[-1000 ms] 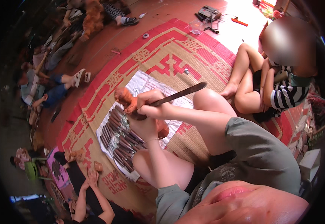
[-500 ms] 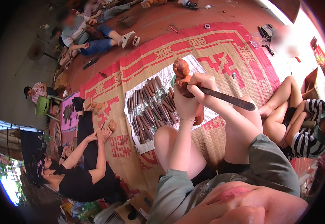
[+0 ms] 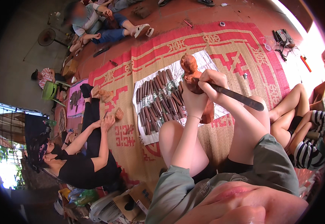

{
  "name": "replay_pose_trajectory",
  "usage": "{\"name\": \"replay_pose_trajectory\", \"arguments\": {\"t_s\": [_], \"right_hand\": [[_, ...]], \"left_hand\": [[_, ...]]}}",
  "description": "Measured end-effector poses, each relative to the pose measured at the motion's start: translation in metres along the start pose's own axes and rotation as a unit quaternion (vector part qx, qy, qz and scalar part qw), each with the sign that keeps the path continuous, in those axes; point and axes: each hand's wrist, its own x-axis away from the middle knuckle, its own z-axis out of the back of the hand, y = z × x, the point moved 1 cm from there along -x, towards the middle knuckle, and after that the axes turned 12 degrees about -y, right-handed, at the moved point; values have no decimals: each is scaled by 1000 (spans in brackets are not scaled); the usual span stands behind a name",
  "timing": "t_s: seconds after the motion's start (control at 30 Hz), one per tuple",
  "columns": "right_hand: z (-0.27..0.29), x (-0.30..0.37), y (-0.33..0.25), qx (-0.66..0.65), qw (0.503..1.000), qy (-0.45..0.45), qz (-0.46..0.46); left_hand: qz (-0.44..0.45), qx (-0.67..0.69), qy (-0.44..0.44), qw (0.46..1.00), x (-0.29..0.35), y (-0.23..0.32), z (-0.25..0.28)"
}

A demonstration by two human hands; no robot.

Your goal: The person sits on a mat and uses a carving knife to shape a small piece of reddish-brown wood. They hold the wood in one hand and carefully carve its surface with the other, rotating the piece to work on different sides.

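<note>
A reddish-brown carved wooden figure (image 3: 189,64) with a rounded head stands between my raised knees. My left hand (image 3: 195,100) is wrapped round its middle, and its lower part shows beneath the wrist. Closed against the figure's chest is my right hand (image 3: 214,83), gripping a long dark carving tool (image 3: 241,98). The tool's broad rounded end sticks out to the lower right; its working tip is hidden by the hand and the wood. Beyond my left knee, several carving chisels (image 3: 155,93) with brown handles lie in rows on a white cloth (image 3: 142,139).
A red and tan woven mat (image 3: 106,112) spreads beneath. At left, a person in black (image 3: 84,164) carves a wooden piece (image 3: 118,113). Someone in stripes (image 3: 307,149) sits close on my right. Cardboard boxes (image 3: 142,196) and a white fan (image 3: 106,209) stand at lower left.
The view has shifted, so the surroundings sit farther right. Both hands keep their hold on the figure and the tool, with little visible change between them.
</note>
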Motion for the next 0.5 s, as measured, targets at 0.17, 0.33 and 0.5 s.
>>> {"name": "replay_pose_trajectory", "arguments": {"t_s": [0.17,0.33,0.5], "right_hand": [[0,1,-1,25,998,-57,-5],[-3,4,-11,-9,995,-97,-14],[-1,6,-4,-138,987,-59,-50]], "left_hand": [[-30,-16,17,999,1,-9,10],[-77,37,25,996,-1,2,18],[-102,13,13,995,2,1,20]]}}
